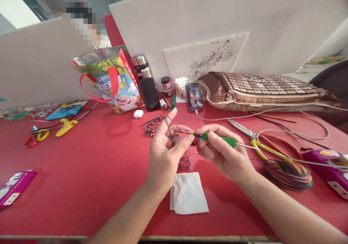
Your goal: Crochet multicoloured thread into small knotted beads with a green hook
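Observation:
My right hand (221, 151) is closed around the green handle of a crochet hook (227, 140), whose metal tip points left toward my other hand. My left hand (168, 149) pinches a small piece of multicoloured crochet work (194, 139) at the hook's tip. Dark and pink yarn runs over its raised index finger. Below the hands hangs or lies a loose tangle of the coloured yarn (185, 161); which of the two I cannot tell. A wound bundle of multicoloured yarn (289, 175) rests on the table to the right, and a knotted coloured strand (150, 128) lies behind my left hand.
A white napkin (190, 193) lies in front. Scissors (252, 137) with red and yellow handles are at right, near a white cable (272, 131). A propped phone (194, 97), a printed bag (114, 84) and a brown bag (261, 91) stand behind. At left is a yellow glue gun (66, 127).

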Available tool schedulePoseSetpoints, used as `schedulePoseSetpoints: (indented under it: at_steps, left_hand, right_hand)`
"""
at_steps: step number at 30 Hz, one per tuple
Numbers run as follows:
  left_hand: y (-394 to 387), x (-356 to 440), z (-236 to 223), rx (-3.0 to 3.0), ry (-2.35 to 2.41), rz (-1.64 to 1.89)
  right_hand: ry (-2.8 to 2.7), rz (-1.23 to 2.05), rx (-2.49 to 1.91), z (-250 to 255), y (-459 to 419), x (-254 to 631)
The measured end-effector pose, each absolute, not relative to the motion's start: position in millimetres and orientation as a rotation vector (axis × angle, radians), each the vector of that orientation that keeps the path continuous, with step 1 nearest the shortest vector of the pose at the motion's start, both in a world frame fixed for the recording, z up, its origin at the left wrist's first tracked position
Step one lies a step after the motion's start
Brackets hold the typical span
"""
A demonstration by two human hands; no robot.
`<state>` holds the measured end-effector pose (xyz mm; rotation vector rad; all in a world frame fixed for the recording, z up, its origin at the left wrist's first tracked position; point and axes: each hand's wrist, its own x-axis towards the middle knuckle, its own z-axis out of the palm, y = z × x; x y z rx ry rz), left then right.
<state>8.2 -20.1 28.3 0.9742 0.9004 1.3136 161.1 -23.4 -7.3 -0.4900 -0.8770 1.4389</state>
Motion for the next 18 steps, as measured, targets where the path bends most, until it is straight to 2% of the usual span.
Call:
schedulePoseSetpoints:
  at_steps: [18]
  left_hand:
    - [-23.6,8.3,32.7,0.999,0.933,1.373]
  right_hand:
    - [-0.824,1.450,-0.524,-7.7,-24.7,157.7]
